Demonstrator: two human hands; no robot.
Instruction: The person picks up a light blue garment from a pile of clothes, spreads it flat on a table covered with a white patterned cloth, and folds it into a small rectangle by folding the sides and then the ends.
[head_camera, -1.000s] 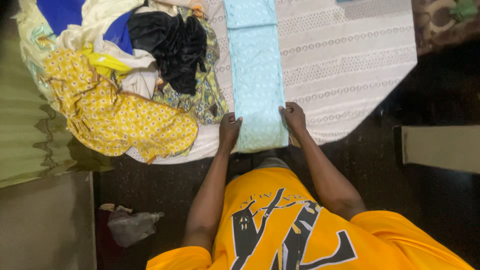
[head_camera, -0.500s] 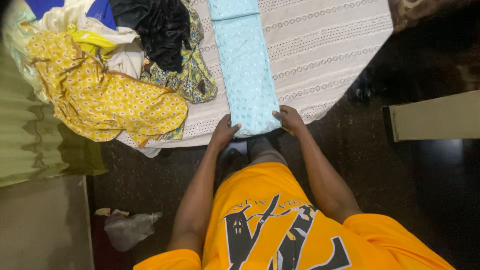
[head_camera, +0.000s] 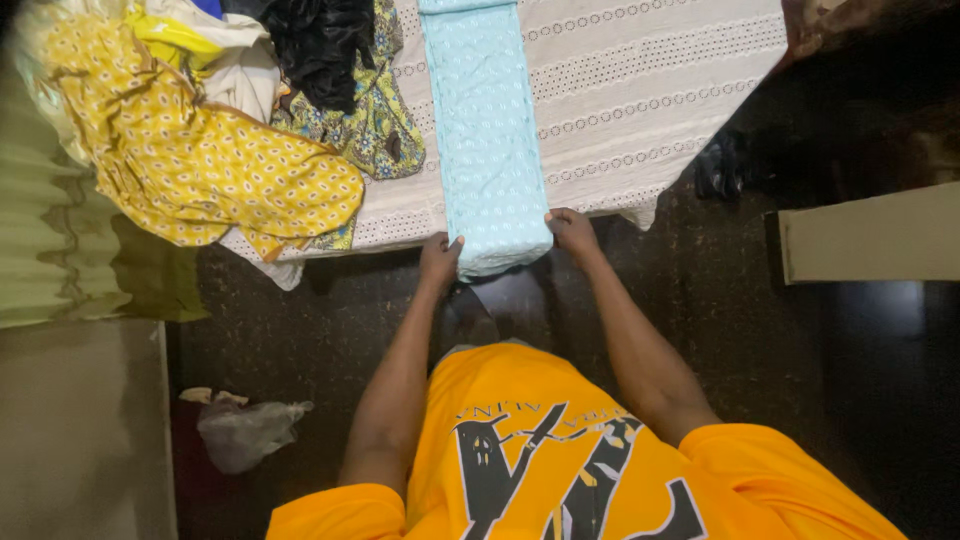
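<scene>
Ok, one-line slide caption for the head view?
Left hand and right hand grip the near end of a folded light-blue cloth strip beside piled clothes.

We saw light fall brightest on the white cloth (head_camera: 640, 90) and the pale blue fabric (head_camera: 485, 130) at the top, neither blown out by glare. The dark floor (head_camera: 760, 330) below stayed dim, with faint speckle and a soft sheen near the right edge. The yellow shirt (head_camera: 540, 450) was evenly lit. Corners darkened, and detail looked slightly soft throughout, grainy in the shadowed parts, with little motion blur.
</scene>
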